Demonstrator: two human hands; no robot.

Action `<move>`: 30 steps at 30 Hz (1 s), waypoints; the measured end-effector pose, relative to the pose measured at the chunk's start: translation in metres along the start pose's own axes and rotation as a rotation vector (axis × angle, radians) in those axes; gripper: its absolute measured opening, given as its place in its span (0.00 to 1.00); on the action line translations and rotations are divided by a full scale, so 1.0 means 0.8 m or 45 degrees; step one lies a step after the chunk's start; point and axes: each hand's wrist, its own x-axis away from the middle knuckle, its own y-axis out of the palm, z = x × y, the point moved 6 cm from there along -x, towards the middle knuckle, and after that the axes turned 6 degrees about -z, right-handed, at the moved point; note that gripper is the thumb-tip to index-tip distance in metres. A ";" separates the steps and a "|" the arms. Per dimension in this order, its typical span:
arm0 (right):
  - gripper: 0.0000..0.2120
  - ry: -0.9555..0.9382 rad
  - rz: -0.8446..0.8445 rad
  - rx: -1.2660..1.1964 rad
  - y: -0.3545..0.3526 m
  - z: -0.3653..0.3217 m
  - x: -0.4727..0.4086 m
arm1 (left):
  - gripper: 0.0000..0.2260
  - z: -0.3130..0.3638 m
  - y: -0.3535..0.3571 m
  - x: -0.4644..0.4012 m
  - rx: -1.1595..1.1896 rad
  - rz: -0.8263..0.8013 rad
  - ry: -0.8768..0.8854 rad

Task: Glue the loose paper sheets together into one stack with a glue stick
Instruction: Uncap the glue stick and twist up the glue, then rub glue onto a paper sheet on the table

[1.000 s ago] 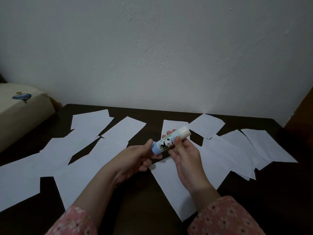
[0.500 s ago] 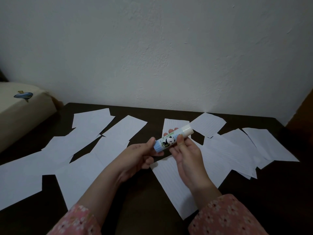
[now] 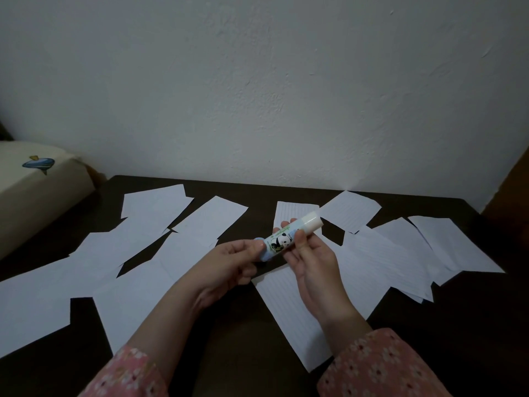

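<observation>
both hands hold glue stick (image 3: 289,235) | paper sheets (image 3: 289,308) on table (image 3: 472,325)

Scattered paper sheets (image 3: 134,293) across table (image 3: 472,333), bare near edge.

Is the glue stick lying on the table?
No, both hands hold the glue stick above the sheets: left hand at its blue end, right hand around its middle.

Both forearms are bare, ending in pink sleeves (image 3: 380,368) printed with small pale flowers, at the frame's lower edge.
</observation>
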 end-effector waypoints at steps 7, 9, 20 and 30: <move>0.14 0.053 -0.045 -0.010 0.001 0.001 -0.002 | 0.17 0.004 0.001 0.004 -0.243 0.009 0.025; 0.15 0.066 -0.046 0.010 0.002 0.004 -0.003 | 0.17 0.007 -0.002 0.006 -0.277 0.040 0.048; 0.15 0.096 -0.056 0.414 0.010 0.013 0.000 | 0.13 0.017 -0.010 0.024 -0.891 0.098 0.146; 0.23 -0.045 -0.176 2.002 -0.004 0.026 0.011 | 0.13 0.024 -0.079 0.038 -1.198 0.771 0.076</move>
